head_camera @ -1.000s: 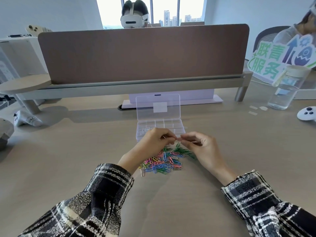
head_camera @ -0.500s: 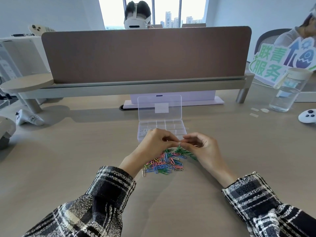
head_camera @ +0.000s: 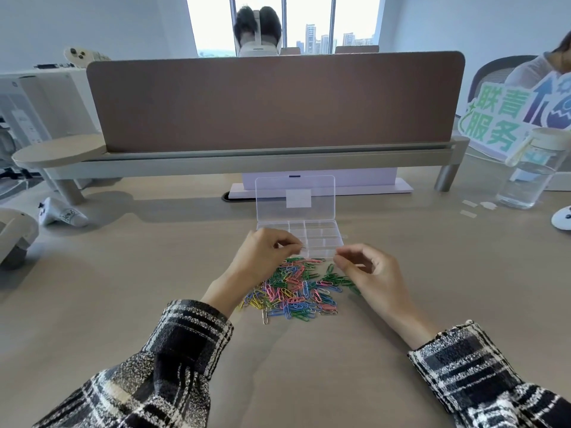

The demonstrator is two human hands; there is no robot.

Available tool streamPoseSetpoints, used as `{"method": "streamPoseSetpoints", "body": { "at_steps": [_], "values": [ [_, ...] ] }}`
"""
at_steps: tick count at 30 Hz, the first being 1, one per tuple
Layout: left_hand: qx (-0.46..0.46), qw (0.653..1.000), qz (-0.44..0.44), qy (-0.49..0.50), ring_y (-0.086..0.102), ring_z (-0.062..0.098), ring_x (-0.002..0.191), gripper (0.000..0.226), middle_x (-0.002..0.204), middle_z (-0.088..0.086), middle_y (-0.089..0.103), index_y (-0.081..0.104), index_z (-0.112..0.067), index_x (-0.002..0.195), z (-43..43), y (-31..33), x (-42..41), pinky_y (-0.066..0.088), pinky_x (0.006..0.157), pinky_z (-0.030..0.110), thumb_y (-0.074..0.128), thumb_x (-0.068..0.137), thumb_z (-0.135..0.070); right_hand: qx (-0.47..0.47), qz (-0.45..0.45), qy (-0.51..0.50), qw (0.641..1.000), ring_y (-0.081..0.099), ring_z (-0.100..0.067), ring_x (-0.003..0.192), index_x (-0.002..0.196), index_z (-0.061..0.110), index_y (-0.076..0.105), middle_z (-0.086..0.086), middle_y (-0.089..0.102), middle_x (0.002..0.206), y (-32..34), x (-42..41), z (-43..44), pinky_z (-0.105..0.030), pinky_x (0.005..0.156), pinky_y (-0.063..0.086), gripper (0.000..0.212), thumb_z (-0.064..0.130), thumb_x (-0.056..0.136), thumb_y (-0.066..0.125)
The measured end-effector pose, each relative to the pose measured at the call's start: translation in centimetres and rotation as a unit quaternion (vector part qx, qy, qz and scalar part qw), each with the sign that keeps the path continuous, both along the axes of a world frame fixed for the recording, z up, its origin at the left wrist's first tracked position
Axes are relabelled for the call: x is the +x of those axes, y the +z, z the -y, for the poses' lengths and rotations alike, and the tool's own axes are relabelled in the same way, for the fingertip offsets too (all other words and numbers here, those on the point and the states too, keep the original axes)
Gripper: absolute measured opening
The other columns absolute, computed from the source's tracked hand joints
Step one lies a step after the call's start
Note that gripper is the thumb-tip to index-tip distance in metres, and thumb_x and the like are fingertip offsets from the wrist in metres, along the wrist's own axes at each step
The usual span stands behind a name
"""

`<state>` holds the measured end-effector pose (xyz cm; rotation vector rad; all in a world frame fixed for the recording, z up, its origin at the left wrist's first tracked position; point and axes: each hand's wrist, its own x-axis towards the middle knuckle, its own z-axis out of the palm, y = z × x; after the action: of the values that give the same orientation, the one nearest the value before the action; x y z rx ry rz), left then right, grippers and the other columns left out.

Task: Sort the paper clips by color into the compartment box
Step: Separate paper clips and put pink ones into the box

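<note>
The paper clips (head_camera: 295, 288) are lying in a loose mixed heap of green, pink, blue and yellow on the desk (head_camera: 309, 366), just on the near side of the compartment box (head_camera: 321, 239). One silver clip (head_camera: 264, 317) is lying at the heap's near-left edge. The compartment box is clear plastic and is sitting open, its lid (head_camera: 295, 197) standing upright at the far side. What its compartments hold cannot be made out.

The left hand (head_camera: 265, 257) is hovering above the far-left part of the heap and is covering the box's near-left corner. Its fingers are curling inward, and thumb and forefinger are pinching a thin pale clip (head_camera: 304, 247) whose tip is showing over the box's near row. The right hand (head_camera: 372, 274) is hovering above the right edge of the heap, apart from the left hand. Its thumb and forefinger tips are meeting at the box's near-right corner, the other fingers loosely curling. Whether anything is between them cannot be told.

Both forearms are wearing black-and-white plaid sleeves (head_camera: 185, 350).

Beyond the box, a brown divider panel (head_camera: 275, 100) is standing on a grey shelf. A water bottle (head_camera: 528, 174) is standing at far right before a green-lettered sign (head_camera: 494, 118). A white controller (head_camera: 61, 215) is lying at far left.
</note>
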<state>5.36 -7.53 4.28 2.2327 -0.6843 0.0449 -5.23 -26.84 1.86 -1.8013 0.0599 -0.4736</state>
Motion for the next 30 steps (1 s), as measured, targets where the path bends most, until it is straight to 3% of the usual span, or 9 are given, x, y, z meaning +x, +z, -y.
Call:
{"method": "streamPoseSetpoints", "body": {
  "at_steps": [3,6,11,16,20,22,25,30],
  "values": [
    [0.029,0.995,0.035,0.088,0.061,-0.001,0.080,0.011,0.089,-0.019,0.071,0.075,-0.032,0.092,-1.4,-0.1,2.2,0.051,0.072,0.024,0.065,0.090,-0.031,-0.026,-0.011,0.003,1.000,0.068,-0.009,0.083,0.088,0.028,0.073,0.011,0.073,0.087,-0.2,-0.1,-0.1,-0.022,0.075,0.053,0.007,0.021,0.087,0.071],
    [0.069,0.987,0.053,0.137,0.059,0.003,0.078,0.011,0.093,-0.017,0.071,0.074,-0.034,0.092,-1.7,-0.1,3.5,0.043,0.062,0.022,0.063,0.091,-0.032,-0.030,-0.019,0.001,0.999,0.067,-0.011,0.082,0.087,0.029,0.073,0.010,0.072,0.086,-0.5,0.1,0.0,-0.028,0.075,0.053,0.010,0.019,0.087,0.071],
    [0.113,0.980,0.079,0.144,0.056,0.006,0.078,0.011,0.097,-0.015,0.071,0.072,-0.033,0.095,-1.5,-0.6,4.5,0.042,0.063,0.024,0.061,0.092,-0.032,-0.043,-0.015,-0.005,0.999,0.065,-0.007,0.080,0.085,0.032,0.073,0.012,0.072,0.086,-0.4,0.1,0.0,-0.026,0.074,0.051,0.013,0.020,0.088,0.069],
    [0.100,0.982,0.084,0.137,0.060,0.011,0.093,0.013,0.111,-0.014,0.066,0.069,-0.033,0.102,-1.8,-1.5,4.3,0.043,0.068,0.026,0.061,0.092,-0.035,-0.060,-0.022,-0.024,0.998,0.061,-0.004,0.076,0.085,0.033,0.072,0.015,0.070,0.084,-0.5,0.0,0.5,-0.017,0.068,0.046,0.012,0.022,0.088,0.068],
    [0.068,0.989,0.110,0.074,0.057,0.004,0.091,0.015,0.105,-0.020,0.063,0.067,-0.034,0.105,-2.0,-1.4,1.7,0.047,0.070,0.027,0.058,0.094,-0.029,-0.104,-0.030,-0.027,0.994,0.058,-0.008,0.065,0.082,0.035,0.071,0.014,0.069,0.079,-0.7,0.1,0.6,-0.019,0.056,0.044,0.012,0.025,0.087,0.069],
    [0.078,0.990,0.113,0.011,0.051,-0.002,0.088,0.016,0.101,-0.023,0.060,0.068,-0.035,0.105,-1.7,-1.1,-0.1,0.047,0.071,0.025,0.058,0.094,-0.029,-0.142,-0.017,-0.002,0.990,0.054,-0.005,0.060,0.081,0.034,0.070,0.014,0.065,0.077,-0.8,0.0,0.6,-0.012,0.052,0.037,0.018,0.018,0.087,0.070],
    [0.129,0.980,0.125,-0.080,0.044,-0.005,0.092,0.014,0.095,-0.025,0.055,0.069,-0.036,0.104,-1.3,-1.0,-1.9,0.049,0.074,0.030,0.060,0.093,-0.032,-0.236,0.013,0.018,0.972,0.056,-0.004,0.076,0.083,0.033,0.069,0.017,0.063,0.084,-1.4,0.0,0.7,-0.008,0.065,0.037,0.026,0.008,0.082,0.072],
    [0.184,0.965,0.132,-0.130,0.047,0.003,0.104,0.018,0.106,-0.018,0.058,0.070,-0.036,0.106,-1.1,-1.1,-2.5,0.048,0.075,0.033,0.060,0.092,-0.029,-0.332,0.020,0.038,0.942,0.054,-0.005,0.095,0.089,0.030,0.074,0.018,0.059,0.090,-2.1,0.0,0.8,-0.018,0.082,0.042,0.014,0.019,0.081,0.073]
  ]
}}
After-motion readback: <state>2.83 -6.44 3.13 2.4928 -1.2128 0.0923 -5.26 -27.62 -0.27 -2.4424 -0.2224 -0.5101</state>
